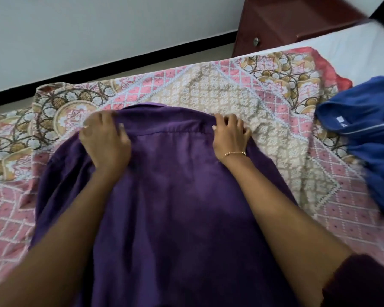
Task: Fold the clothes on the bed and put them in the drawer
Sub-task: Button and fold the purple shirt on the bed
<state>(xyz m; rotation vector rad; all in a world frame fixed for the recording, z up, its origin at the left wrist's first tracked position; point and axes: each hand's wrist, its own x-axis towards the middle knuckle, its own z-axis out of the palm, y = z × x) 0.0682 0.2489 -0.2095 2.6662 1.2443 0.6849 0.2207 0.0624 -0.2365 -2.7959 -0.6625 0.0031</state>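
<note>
Purple shirt [175, 196]; pink, cream floral-and-lattice bedspread [231, 89]; blue garment [368, 129], seemingly pale-striped

You're looking down at a bed covered by a pink, cream and tan patterned bedspread [220, 85]. A dark purple collared shirt [175, 196] lies spread flat on it before you. At your right, well apart, sits a rumpled blue garment [368, 129], possibly a jacket.

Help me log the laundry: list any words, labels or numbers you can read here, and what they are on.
No text here can be read.
Blue garment: a small white neck label with marks under it, too blurred to read.
Purple shirt: no label or print shows.
</note>
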